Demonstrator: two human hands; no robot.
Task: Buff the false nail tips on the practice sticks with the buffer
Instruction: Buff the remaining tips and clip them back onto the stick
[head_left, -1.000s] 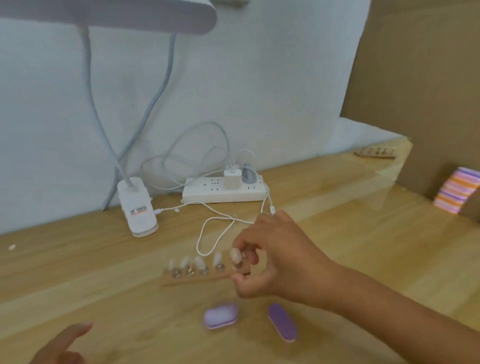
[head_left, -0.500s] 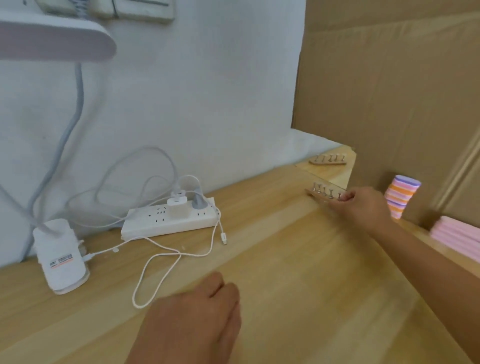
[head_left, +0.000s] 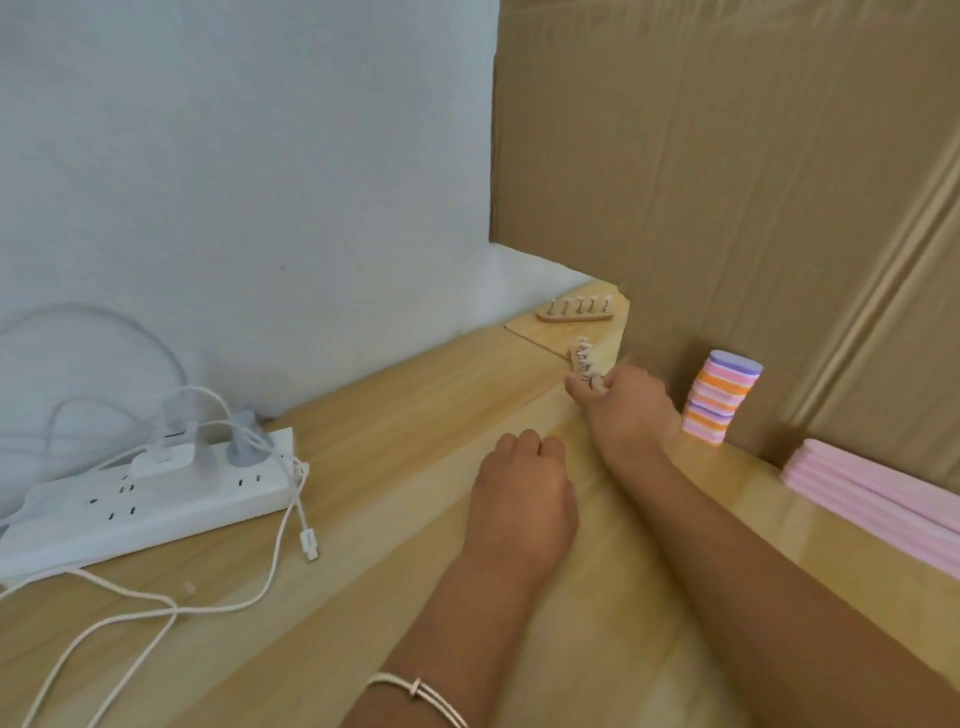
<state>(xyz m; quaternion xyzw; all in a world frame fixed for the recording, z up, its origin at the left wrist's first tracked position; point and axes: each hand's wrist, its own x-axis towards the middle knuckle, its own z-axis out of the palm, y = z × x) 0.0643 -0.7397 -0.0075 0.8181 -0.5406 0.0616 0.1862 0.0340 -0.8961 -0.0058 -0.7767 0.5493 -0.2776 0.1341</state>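
Note:
My right hand (head_left: 626, 405) reaches to the far right of the wooden table and grips one end of a small wooden practice-stick holder (head_left: 583, 364) with pale nail tips on it. The holder points away from me, close to the cardboard wall. A second wooden holder with nail tips (head_left: 574, 312) lies in the back corner beyond it. A stack of pink, orange and purple buffer blocks (head_left: 719, 400) stands just right of my right hand. My left hand (head_left: 519, 488) rests on the table nearer me, fingers loosely curled, nothing visible in it.
A tall cardboard wall (head_left: 727, 182) bounds the right side. Pink foam pieces (head_left: 872, 493) lie stacked along its foot. A white power strip (head_left: 150, 493) with plugs and a loose white cable (head_left: 291, 525) sits at the left by the white wall.
My right hand has carried the holder from the table's middle to the far right corner by the cardboard. The view has swung right. My left hand has come forward onto the table.

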